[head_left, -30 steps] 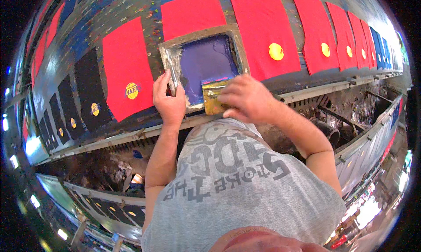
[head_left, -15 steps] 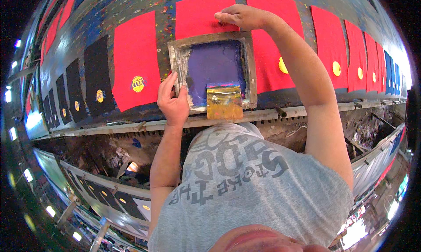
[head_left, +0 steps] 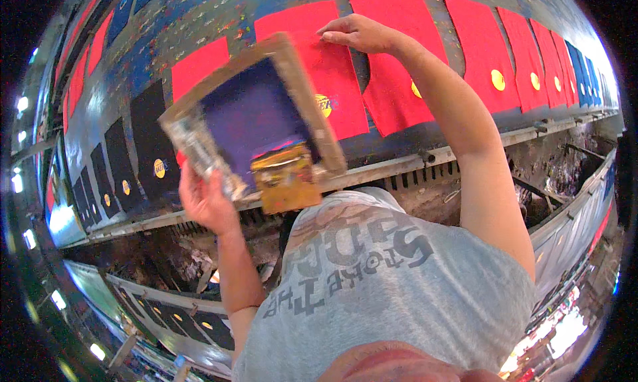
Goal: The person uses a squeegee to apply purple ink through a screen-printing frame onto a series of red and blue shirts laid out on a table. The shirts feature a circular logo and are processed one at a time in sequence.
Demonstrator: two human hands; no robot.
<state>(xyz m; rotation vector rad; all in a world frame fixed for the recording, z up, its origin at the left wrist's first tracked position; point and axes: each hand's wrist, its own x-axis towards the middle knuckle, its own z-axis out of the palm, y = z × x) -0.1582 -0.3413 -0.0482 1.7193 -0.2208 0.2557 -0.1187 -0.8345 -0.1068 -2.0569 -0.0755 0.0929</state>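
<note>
My left hand [head_left: 206, 199] grips the lower left corner of a wooden printing frame [head_left: 302, 93] with a purple mesh, lifted and tilted off the table. A yellow-stained squeegee [head_left: 286, 176] rests inside the frame at its near edge. Under the raised frame lies a red fabric piece [head_left: 332, 69] with a fresh yellow round print. My right hand [head_left: 355, 33] reaches far across, fingers flat on the top edge of that red piece.
A long blue paint-spattered table [head_left: 199, 9] carries a row of red pieces with yellow prints [head_left: 492, 79] to the right and black pieces [head_left: 156, 162] to the left. A metal rail [head_left: 465, 149] runs along its near edge.
The frame lay flat on the red piece; my left hand has now lifted and swung it leftward. My right hand left the squeegee and reached to the far edge of the fabric.
</note>
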